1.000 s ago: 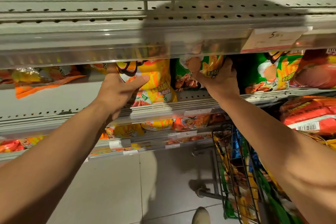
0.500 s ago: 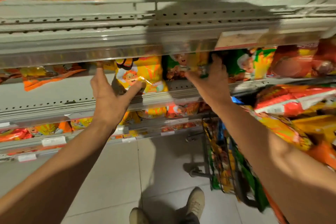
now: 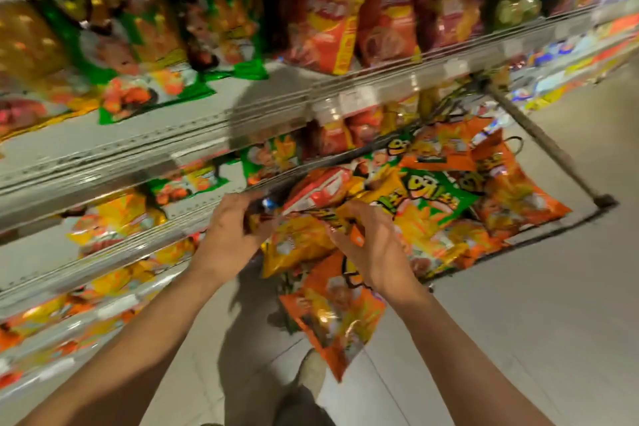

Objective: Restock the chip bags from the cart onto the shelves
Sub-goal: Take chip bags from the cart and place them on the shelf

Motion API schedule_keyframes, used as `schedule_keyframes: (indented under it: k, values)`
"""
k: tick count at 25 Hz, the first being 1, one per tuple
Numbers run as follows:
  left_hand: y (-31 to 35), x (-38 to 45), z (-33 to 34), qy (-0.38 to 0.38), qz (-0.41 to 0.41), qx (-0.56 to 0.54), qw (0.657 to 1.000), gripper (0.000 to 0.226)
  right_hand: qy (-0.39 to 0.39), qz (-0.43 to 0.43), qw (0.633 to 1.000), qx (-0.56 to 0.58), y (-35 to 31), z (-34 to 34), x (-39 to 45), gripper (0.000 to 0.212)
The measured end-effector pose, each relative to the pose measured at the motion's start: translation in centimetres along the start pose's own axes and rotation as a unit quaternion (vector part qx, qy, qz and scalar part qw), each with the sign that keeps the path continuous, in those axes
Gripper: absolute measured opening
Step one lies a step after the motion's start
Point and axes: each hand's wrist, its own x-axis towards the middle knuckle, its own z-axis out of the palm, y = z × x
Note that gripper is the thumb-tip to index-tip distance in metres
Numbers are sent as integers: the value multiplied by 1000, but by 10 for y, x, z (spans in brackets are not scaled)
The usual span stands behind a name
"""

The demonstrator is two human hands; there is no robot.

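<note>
The wire cart (image 3: pixel 549 148) stands at the right against the shelves, heaped with orange, yellow and green chip bags (image 3: pixel 435 197). Both my hands are down at its near left corner. My left hand (image 3: pixel 231 235) curls its fingers round the dark top edge of a yellow chip bag (image 3: pixel 297 245). My right hand (image 3: pixel 370 249) reaches over the heap and grips an orange chip bag (image 3: pixel 332 311), which hangs below my wrist in front of the floor. The view is blurred by motion.
Metal shelves (image 3: pixel 193 135) run along the left and top, stocked with green bags (image 3: pixel 152 93), red bags (image 3: pixel 328 20) and yellow bags (image 3: pixel 110 218). Grey tiled floor (image 3: pixel 518 321) lies to the right of the cart. My shoe (image 3: pixel 311 370) shows below.
Both hands left the bags on the upper shelf and dropped to the cart. The view swung down and to the right. My hands now hold bags from the heap.
</note>
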Motion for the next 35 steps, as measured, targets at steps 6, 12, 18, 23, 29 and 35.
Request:
schedule_keyframes:
  k: [6, 12, 18, 23, 29, 35]
  values:
    - [47, 31, 76, -150, -5, 61, 987, 53, 64, 122, 990, -13, 108, -75, -12, 52]
    - [39, 29, 129, -313, -136, 172, 924, 88, 15, 112, 989, -92, 152, -90, 24, 67]
    - [22, 12, 137, -328, -201, 94, 918, 114, -205, 222, 949, -92, 164, -80, 77, 99]
    - [9, -7, 131, -267, -205, 21, 941, 30, -236, 245, 940, 26, 177, -74, 80, 106]
    - [-3, -35, 134, -230, -217, 23, 949, 10, -167, 238, 950, 113, 172, -72, 68, 65]
    - [-9, -54, 101, -181, -203, -54, 961, 20, -123, 253, 940, 195, 149, -86, 43, 99]
